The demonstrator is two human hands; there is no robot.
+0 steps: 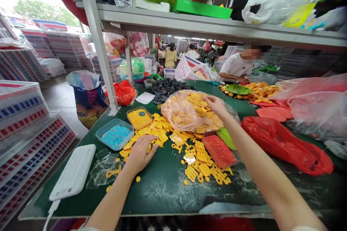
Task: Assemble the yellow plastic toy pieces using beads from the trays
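Observation:
My left hand (142,152) rests over loose yellow plastic pieces (158,128) on the green table, its fingers apart and nothing seen in them. At the opening of a clear bag (176,113) full of yellow pieces, my right hand (216,105) reaches over the top; its fingertips are too small to make out against the pieces. A tray of yellow beads (135,119) and a tray of blue beads (117,137) stand beyond my left hand. Below the bag, a tray of red beads (219,150) lies beside a second spread of yellow pieces (202,162).
A white power bank (73,171) with a cable lies at the left edge. Black pieces (170,88) are heaped behind the bag. Red plastic bags (284,144) lie on the right. A shelf (189,23) crosses above the table. A person (235,64) works across it.

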